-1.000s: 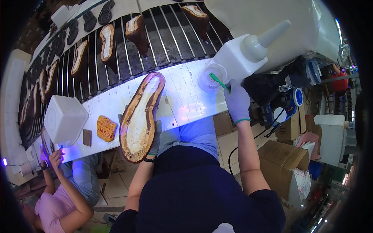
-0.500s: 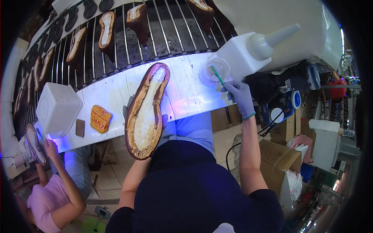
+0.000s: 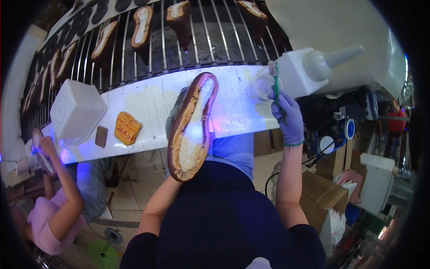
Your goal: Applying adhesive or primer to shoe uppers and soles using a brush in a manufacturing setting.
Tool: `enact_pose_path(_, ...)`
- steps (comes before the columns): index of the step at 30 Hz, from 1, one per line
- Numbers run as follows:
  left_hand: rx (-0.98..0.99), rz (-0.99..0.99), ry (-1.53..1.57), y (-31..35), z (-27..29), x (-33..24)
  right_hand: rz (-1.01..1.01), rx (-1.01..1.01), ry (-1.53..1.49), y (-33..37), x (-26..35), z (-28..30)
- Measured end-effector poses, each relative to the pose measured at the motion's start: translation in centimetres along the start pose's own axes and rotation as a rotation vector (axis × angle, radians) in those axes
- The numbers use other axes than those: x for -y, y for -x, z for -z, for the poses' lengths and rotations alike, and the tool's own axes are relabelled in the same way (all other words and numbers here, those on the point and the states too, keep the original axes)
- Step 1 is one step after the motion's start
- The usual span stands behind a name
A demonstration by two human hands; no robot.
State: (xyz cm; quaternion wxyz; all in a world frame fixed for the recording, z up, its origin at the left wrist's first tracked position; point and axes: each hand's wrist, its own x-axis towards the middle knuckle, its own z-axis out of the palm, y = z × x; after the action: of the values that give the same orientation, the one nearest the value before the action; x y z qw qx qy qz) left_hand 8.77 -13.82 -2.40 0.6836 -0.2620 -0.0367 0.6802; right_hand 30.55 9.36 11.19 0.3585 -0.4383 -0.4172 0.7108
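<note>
A brown shoe upper on its last (image 3: pixel 190 134) is held sole side up in front of me, toe end toward me. Its underside shows a pale middle and a tan, pleated border. My left hand (image 3: pixel 174 112), in a grey glove, grips it from beneath; most of the fingers are hidden behind the shoe. My right hand (image 3: pixel 287 117), gloved in pale lilac, is closed round the green handle of a small brush (image 3: pixel 276 83). The bristles point up and away, just above a clear plastic cup (image 3: pixel 256 92) on the bench.
A white bottle with a long nozzle (image 3: pixel 298 74) lies behind the cup. On the white bench (image 3: pixel 154 96) are a white square container (image 3: pixel 77 107), a yellow patch (image 3: pixel 127 128) and a brown block (image 3: pixel 101 136). Beyond runs a barred conveyor (image 3: pixel 206 40) bearing shoes. A co-worker (image 3: pixel 56 215) sits left.
The brush has come up out of the cup, its bristle end now showing above it. The shoe tilts a little more to the right. The whole view has shifted slightly.
</note>
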Motion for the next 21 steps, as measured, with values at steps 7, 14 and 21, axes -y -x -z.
enact_pose_path(7, 0.051, -0.353, -0.733, -1.7, -6.8, 3.7, 0.174, 0.31, 0.533, 5.5, 2.5, -7.7)
enact_pose_path(14, 0.029, -0.285, -1.018, -2.3, -6.7, 2.6, 0.28, 0.501, 0.694, 7.8, 0.6, -10.0)
enact_pose_path(21, 0.166, -0.025, -0.219, -3.2, -7.1, 3.0, 0.355, 0.198, 0.788, 5.2, -0.9, -9.1)
